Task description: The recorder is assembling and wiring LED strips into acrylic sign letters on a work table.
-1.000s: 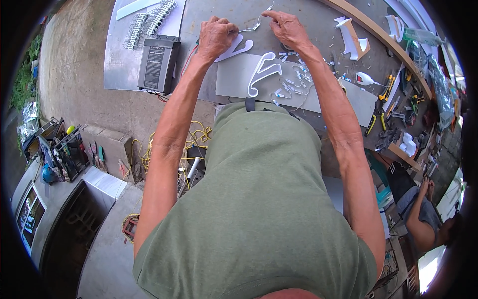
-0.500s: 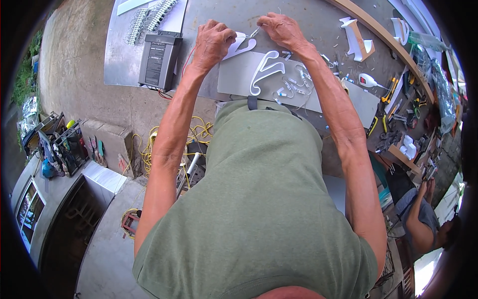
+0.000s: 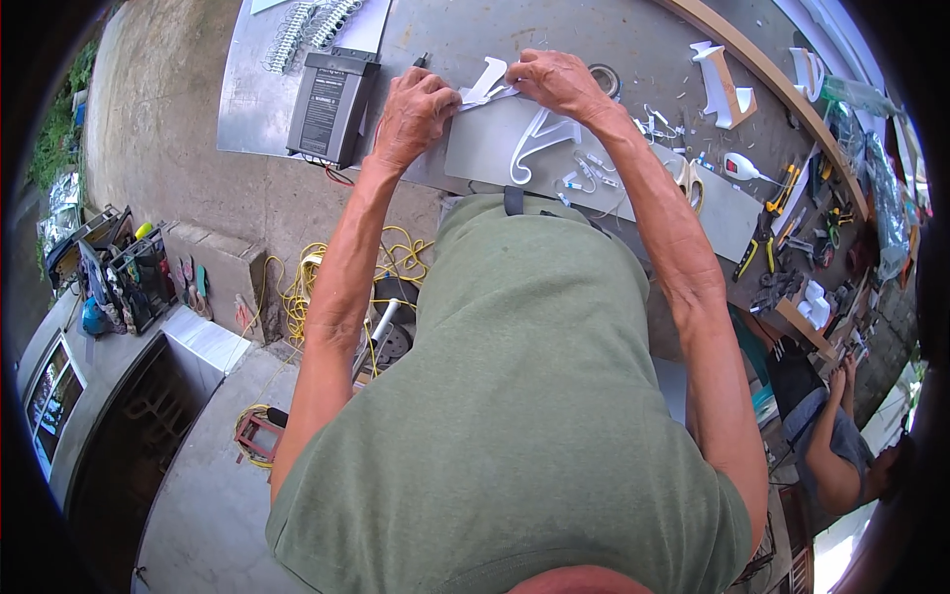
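Over the workbench, a white letter-shaped piece [image 3: 485, 83] with a raised rim lies between my two hands. My left hand [image 3: 416, 114] is closed, its thumb and fingers pinching the left end of this piece. From the other side, my right hand [image 3: 560, 83] is closed with its fingertips at the piece's right end; what they pinch is hidden. A second white letter-shaped piece [image 3: 524, 158] lies just below on a grey flat panel [image 3: 475, 148]. To its right are several small white light modules [image 3: 592, 176] on thin wires.
A black power unit [image 3: 332, 109] stands at the bench's left, near coiled strips [image 3: 287, 40]. A tape roll [image 3: 605, 77], scissors [image 3: 691, 185], a white-bodied tool [image 3: 739, 166] and pliers [image 3: 748, 255] lie rightward. Another person [image 3: 831, 436] is at lower right; yellow cable [image 3: 297, 287] lies on the floor.
My hands have come lower, and the white piece between them has turned. The wire strand seen between my hands no longer shows. The tape roll and scissors are now more visible.
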A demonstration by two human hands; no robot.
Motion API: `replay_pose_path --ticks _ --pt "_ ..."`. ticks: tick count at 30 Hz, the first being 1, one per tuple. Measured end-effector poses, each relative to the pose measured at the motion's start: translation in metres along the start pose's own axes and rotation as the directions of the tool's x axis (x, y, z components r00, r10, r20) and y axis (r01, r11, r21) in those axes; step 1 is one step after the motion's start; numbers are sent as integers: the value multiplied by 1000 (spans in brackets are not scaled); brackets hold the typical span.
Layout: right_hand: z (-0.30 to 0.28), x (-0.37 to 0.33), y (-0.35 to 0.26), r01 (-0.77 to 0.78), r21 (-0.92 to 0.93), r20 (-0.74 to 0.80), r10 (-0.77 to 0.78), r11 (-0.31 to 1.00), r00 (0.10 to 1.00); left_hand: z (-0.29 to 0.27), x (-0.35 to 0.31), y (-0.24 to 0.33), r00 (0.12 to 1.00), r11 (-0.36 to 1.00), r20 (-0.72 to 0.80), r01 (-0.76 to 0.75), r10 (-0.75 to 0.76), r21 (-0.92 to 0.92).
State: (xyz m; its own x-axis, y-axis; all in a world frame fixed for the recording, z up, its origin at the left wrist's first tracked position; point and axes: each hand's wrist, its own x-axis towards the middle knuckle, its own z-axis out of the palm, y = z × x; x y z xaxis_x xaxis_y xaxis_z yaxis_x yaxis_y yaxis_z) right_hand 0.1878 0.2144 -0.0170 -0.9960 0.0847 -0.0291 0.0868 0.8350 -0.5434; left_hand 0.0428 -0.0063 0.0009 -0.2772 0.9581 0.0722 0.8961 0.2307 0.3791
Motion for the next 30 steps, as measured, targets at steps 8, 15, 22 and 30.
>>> replay_pose_path --ticks 8,15,22,30 --pt "8 -2 0 3 38 -16 -2 999 1000 0 -4 1 999 999 -37 8 -6 32" --pt "5 6 -10 -193 88 163 177 977 971 12 0 14 996 1000 -86 -8 9 10" --pt "2 5 8 -151 244 -2 156 958 988 21 4 6 995 998 -104 -7 -1 -68" --pt "-7 -5 29 -177 164 -69 190 970 979 20 4 3 996 995 -93 -16 6 -102"
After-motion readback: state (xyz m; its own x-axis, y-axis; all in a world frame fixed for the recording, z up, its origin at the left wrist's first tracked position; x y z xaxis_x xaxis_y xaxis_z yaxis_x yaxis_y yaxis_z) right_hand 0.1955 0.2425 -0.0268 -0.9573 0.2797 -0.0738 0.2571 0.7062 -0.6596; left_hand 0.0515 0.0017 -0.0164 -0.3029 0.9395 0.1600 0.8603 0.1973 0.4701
